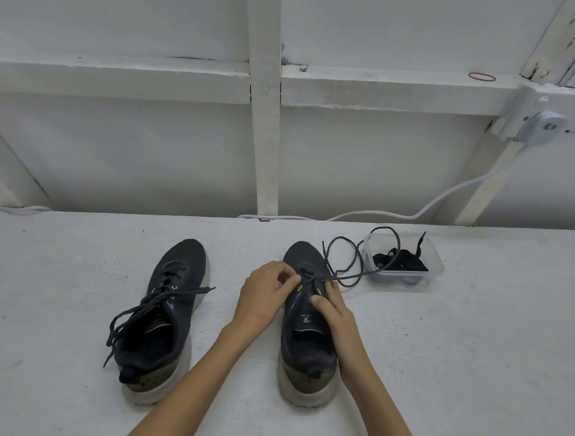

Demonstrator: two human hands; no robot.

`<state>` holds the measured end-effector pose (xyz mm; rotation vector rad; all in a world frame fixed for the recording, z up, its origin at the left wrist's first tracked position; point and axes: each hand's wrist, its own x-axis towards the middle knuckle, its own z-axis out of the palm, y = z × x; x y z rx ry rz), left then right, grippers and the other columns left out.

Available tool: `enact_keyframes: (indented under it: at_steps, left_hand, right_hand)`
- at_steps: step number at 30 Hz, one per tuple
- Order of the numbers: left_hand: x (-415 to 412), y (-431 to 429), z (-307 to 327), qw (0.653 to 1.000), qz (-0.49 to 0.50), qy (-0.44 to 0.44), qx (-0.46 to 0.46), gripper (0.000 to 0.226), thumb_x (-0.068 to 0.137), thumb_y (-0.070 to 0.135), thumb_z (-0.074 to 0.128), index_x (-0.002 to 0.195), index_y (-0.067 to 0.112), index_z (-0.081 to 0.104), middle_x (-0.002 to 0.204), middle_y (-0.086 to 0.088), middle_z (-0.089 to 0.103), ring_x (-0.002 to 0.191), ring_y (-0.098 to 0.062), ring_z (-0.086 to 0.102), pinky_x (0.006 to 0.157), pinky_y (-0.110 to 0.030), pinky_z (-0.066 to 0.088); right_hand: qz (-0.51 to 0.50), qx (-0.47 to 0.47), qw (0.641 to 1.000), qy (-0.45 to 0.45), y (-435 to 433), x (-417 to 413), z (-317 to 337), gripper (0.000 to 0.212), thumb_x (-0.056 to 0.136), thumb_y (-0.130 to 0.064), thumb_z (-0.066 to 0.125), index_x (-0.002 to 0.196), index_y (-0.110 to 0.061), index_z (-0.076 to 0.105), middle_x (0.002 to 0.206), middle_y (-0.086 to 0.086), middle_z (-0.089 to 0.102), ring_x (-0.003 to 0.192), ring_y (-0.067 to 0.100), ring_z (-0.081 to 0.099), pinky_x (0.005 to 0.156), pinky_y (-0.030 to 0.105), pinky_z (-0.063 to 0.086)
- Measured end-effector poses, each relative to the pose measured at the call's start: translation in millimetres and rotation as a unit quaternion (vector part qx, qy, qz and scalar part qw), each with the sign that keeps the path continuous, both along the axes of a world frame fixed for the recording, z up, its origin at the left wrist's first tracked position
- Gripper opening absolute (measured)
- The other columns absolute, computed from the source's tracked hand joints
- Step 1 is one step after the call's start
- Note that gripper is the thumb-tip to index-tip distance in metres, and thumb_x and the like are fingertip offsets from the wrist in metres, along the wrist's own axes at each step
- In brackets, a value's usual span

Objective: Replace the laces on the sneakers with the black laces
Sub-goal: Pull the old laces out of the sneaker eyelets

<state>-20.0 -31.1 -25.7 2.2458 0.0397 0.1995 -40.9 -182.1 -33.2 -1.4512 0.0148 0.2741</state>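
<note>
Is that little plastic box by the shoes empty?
No. The clear box has no lid on and holds a bundle of black laces, one end sticking up past its rim.

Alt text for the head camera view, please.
Left hand pinches a dark lace at the eyelets of a sneaker that the right hand grips, on a white table. A loosely laced second sneaker lies left; a clear tub of black laces right.
</note>
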Motion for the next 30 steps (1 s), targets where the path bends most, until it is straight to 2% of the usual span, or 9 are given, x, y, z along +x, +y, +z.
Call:
enact_keyframes:
  at_steps: [4, 6, 8, 14, 18, 21, 24, 27, 30]
  left_hand:
    - [11, 6, 9, 0.998, 0.022, -0.019, 0.05, 0.01, 0.094, 0.029, 0.054, 0.085, 0.025, 0.056, 0.091, 0.01, 0.063, 0.077, -0.01, 0.064, 0.078, -0.037, 0.052]
    - [19, 9, 11, 0.998, 0.039, -0.02, 0.034, 0.012, 0.095, 0.029, 0.051, 0.083, 0.026, 0.052, 0.088, 0.01, 0.061, 0.068, -0.009, 0.065, 0.076, -0.042, 0.054]
    - [22, 7, 9, 0.999, 0.047, -0.011, 0.007, 0.013, 0.095, 0.03, 0.052, 0.083, 0.025, 0.054, 0.087, 0.011, 0.062, 0.062, -0.008, 0.065, 0.076, -0.044, 0.055]
    - [9, 9, 0, 0.993, 0.088, 0.02, -0.075, 0.02, 0.088, 0.046, 0.065, 0.084, 0.026, 0.065, 0.082, 0.009, 0.068, 0.071, -0.013, 0.067, 0.075, -0.034, 0.056]
    - [4, 3, -2, 0.994, 0.054, 0.013, -0.094, 0.013, 0.087, 0.032, 0.071, 0.086, 0.019, 0.068, 0.079, 0.007, 0.067, 0.072, -0.011, 0.062, 0.071, -0.035, 0.057]
    - [14, 9, 9, 0.991, 0.071, -0.016, -0.112, 0.009, 0.09, 0.023, 0.067, 0.083, 0.017, 0.068, 0.07, 0.004, 0.066, 0.055, -0.006, 0.057, 0.062, -0.028, 0.052]
    - [24, 19, 21, 0.986, 0.105, -0.021, -0.125, 0.012, 0.09, 0.024, 0.068, 0.082, 0.015, 0.07, 0.065, 0.001, 0.066, 0.045, -0.007, 0.053, 0.058, -0.02, 0.047]
    - [21, 16, 22, 0.99, 0.089, 0.02, -0.105, 0.023, 0.088, 0.038, 0.068, 0.078, 0.016, 0.068, 0.063, 0.002, 0.066, 0.046, -0.007, 0.056, 0.06, -0.019, 0.049]
    - [11, 10, 14, 0.993, 0.048, 0.052, -0.09, 0.024, 0.083, 0.04, 0.072, 0.074, 0.019, 0.068, 0.058, 0.005, 0.065, 0.045, 0.0, 0.055, 0.06, -0.017, 0.049]
  right_hand:
    - [0.001, 0.004, 1.0, 0.003, -2, 1, 1, 0.061, 0.09, -0.032, 0.064, 0.147, -0.03, 0.042, 0.159, -0.014, 0.024, 0.144, 0.005, 0.026, 0.117, 0.03, 0.027]
    - [0.011, -0.005, 1.0, 0.007, -2, 0, 2, 0.061, 0.093, -0.028, 0.061, 0.149, -0.026, 0.038, 0.158, -0.014, 0.024, 0.143, 0.005, 0.026, 0.108, 0.022, 0.027]
    - [0.01, -0.009, 1.0, 0.011, -4, 0, 3, 0.061, 0.094, -0.026, 0.059, 0.15, -0.024, 0.036, 0.158, -0.012, 0.025, 0.143, 0.006, 0.027, 0.105, 0.02, 0.026]
    - [0.0, -0.012, 1.0, 0.017, -2, -2, 4, 0.057, 0.094, -0.026, 0.058, 0.148, -0.028, 0.038, 0.157, -0.014, 0.026, 0.141, 0.005, 0.03, 0.106, 0.019, 0.03]
    - [-0.002, -0.014, 1.0, 0.016, -1, -2, 6, 0.056, 0.094, -0.027, 0.059, 0.147, -0.03, 0.04, 0.155, -0.015, 0.028, 0.141, 0.006, 0.031, 0.107, 0.023, 0.031]
    - [-0.001, -0.013, 1.0, 0.014, -2, -2, 9, 0.06, 0.089, -0.035, 0.063, 0.145, -0.03, 0.042, 0.153, -0.018, 0.03, 0.137, 0.003, 0.034, 0.107, 0.023, 0.031]
    - [-0.007, -0.015, 1.0, 0.015, -2, -5, 11, 0.075, 0.078, -0.046, 0.063, 0.148, -0.028, 0.04, 0.157, -0.013, 0.03, 0.143, 0.007, 0.031, 0.118, 0.035, 0.028]
    - [-0.005, 0.003, 1.0, 0.02, -1, -5, 11, 0.055, 0.089, -0.035, 0.063, 0.142, -0.034, 0.046, 0.15, -0.016, 0.038, 0.137, 0.006, 0.039, 0.113, 0.031, 0.035]
    - [0.001, -0.002, 1.0, 0.029, -1, -6, 15, 0.032, 0.095, -0.023, 0.058, 0.111, -0.05, 0.055, 0.122, -0.032, 0.051, 0.111, -0.012, 0.051, 0.089, 0.014, 0.044]
